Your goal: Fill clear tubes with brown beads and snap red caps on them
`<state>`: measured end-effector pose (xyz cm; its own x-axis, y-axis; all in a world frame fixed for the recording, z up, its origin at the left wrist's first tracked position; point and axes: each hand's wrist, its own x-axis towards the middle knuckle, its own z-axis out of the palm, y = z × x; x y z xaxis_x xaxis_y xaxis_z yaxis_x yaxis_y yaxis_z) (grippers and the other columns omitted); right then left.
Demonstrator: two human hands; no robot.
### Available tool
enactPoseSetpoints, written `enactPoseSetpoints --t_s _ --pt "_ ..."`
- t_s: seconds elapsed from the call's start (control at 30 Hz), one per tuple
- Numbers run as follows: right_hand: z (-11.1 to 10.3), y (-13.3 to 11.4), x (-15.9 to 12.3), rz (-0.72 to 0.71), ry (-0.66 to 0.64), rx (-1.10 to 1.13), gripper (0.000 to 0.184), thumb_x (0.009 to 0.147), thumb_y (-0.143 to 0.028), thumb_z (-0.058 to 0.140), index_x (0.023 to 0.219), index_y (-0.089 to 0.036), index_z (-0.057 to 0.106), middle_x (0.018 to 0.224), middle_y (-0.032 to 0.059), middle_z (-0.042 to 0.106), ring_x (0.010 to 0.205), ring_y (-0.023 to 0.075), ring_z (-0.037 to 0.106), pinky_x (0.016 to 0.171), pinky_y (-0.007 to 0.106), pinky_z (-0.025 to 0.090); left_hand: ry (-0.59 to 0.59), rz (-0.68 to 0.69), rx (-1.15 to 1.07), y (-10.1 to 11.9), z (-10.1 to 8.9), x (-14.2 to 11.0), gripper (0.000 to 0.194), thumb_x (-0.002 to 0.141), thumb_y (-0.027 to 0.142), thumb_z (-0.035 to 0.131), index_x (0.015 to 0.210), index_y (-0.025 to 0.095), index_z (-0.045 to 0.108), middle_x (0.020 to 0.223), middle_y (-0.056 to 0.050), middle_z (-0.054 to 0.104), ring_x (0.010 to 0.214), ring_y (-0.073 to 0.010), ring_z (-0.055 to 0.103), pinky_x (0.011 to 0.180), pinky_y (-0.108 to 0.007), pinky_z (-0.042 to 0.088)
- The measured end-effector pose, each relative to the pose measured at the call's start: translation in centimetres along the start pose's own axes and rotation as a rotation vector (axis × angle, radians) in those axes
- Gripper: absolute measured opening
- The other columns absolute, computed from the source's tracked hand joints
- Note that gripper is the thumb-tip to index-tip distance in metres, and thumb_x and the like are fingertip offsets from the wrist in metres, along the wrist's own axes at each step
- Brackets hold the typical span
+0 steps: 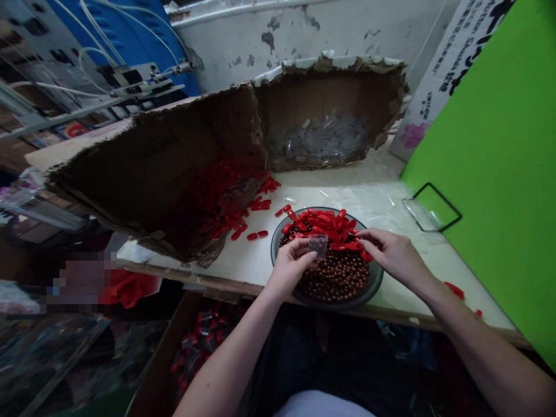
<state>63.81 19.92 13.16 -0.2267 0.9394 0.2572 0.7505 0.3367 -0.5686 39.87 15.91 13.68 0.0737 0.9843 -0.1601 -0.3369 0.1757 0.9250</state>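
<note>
My left hand [295, 260] is closed on a small see-through plastic box [318, 247], holding it above a grey bowl [376, 284]. Small round brown balls [339, 278] fill the front of this bowl. On top of them, toward the back, lies a heap of red plastic caps [332, 223]. At the bowl's right rim my right hand [393, 255] pinches a red cap [365, 253] between thumb and fingers, close to the heap. The fingertips partly hide that cap.
A torn cardboard box [165, 139] on the left spills red caps onto the white table [299, 179]. Behind, another cardboard box [330, 87] contains see-through plastic boxes. A green panel [490, 174] borders the right. Below left, a carton [156, 359] holds red-capped boxes.
</note>
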Motion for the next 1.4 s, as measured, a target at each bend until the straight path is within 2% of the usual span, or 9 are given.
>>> enactPoseSetpoints --t_s 0.2,0.33,0.47,0.57,0.67,0.77,0.9,1.1,1.4 --pt "2.2 1.3 0.3 -0.232 -0.075 -0.261 0.022 0.086 -0.026 0.054 0.103 -0.019 0.065 0.104 0.0096 0.067 0.092 0.0255 0.062 0.081 0.038 0.050 0.027 -0.010 -0.037 0.6 0.8 -0.2 0.043 0.062 0.017 0.077 0.103 0.013 0.066 0.090 -0.008 0.073 0.081 -0.0175 0.068 0.070 -0.025 0.053" --pt "3.0 2.4 1.0 -0.248 -0.132 -0.385 0.018 0.083 -0.024 0.058 0.098 -0.018 0.065 0.095 0.0102 0.066 0.088 0.0280 0.058 0.079 0.041 0.049 -0.016 -0.066 -0.094 0.9 0.8 -0.6 0.050 0.060 0.014 0.076 0.109 0.013 0.065 0.091 -0.009 0.073 0.082 -0.0177 0.069 0.070 -0.025 0.053" --pt "2.2 2.2 0.9 -0.166 -0.176 -0.141 0.016 0.084 -0.029 0.059 0.094 -0.019 0.066 0.096 0.0081 0.067 0.089 0.0255 0.060 0.083 0.041 0.047 -0.033 -0.089 -0.115 1.1 0.5 -0.8 0.050 0.060 0.012 0.076 0.108 0.013 0.066 0.092 -0.009 0.073 0.083 -0.0180 0.069 0.071 -0.025 0.053" --pt "1.1 0.8 0.5 0.039 -0.169 0.247 0.026 0.082 -0.041 0.063 0.099 -0.022 0.066 0.102 0.0059 0.068 0.091 0.0230 0.062 0.081 0.036 0.048 -0.028 -0.107 -0.125 1.2 0.6 -0.8 0.051 0.059 0.011 0.076 0.108 0.012 0.066 0.092 -0.010 0.072 0.082 -0.0183 0.069 0.071 -0.025 0.053" --pt "0.0 -1.0 0.4 0.223 -0.161 0.617 0.037 0.078 -0.048 0.067 0.103 -0.021 0.066 0.093 0.0045 0.068 0.079 0.0180 0.061 0.067 0.029 0.048 -0.052 -0.122 -0.110 1.1 0.9 -0.8 0.050 0.060 0.012 0.075 0.109 0.011 0.065 0.092 -0.010 0.072 0.081 -0.0181 0.069 0.070 -0.025 0.053" --pt "-0.6 -2.4 0.7 0.318 -0.164 0.834 0.036 0.074 -0.047 0.072 0.099 -0.021 0.067 0.081 0.0014 0.066 0.067 0.0125 0.056 0.057 0.023 0.044 -0.081 -0.122 -0.080 0.9 1.0 -0.8 0.046 0.061 0.013 0.074 0.107 0.011 0.067 0.090 -0.009 0.072 0.079 -0.0174 0.069 0.068 -0.023 0.052" --pt "-1.1 -3.6 1.1 0.422 -0.198 1.043 0.033 0.069 -0.041 0.079 0.095 -0.023 0.069 0.087 0.0009 0.067 0.070 0.0102 0.058 0.061 0.021 0.047 -0.107 -0.100 -0.059 0.5 1.1 -0.9 0.039 0.065 0.016 0.074 0.103 0.012 0.068 0.091 -0.008 0.072 0.075 -0.0142 0.068 0.064 -0.020 0.051" --pt "-1.4 -4.6 0.8 0.471 -0.252 1.135 0.036 0.067 -0.035 0.081 0.099 -0.024 0.070 0.104 0.0033 0.067 0.076 0.0110 0.061 0.072 0.023 0.052 -0.133 -0.105 -0.069 0.1 1.3 -1.1 0.031 0.071 0.029 0.073 0.096 0.013 0.066 0.095 -0.008 0.071 0.072 -0.0154 0.069 0.062 -0.022 0.052" --pt "-1.3 -5.1 0.3 0.253 -0.348 0.883 0.041 0.071 -0.041 0.077 0.108 -0.025 0.069 0.109 0.0046 0.070 0.101 0.0224 0.063 0.091 0.036 0.049 -0.207 -0.077 0.016 0.3 2.1 -1.4 0.031 0.077 0.036 0.067 0.096 0.012 0.063 0.085 -0.005 0.067 0.064 -0.0121 0.065 0.053 -0.019 0.049"
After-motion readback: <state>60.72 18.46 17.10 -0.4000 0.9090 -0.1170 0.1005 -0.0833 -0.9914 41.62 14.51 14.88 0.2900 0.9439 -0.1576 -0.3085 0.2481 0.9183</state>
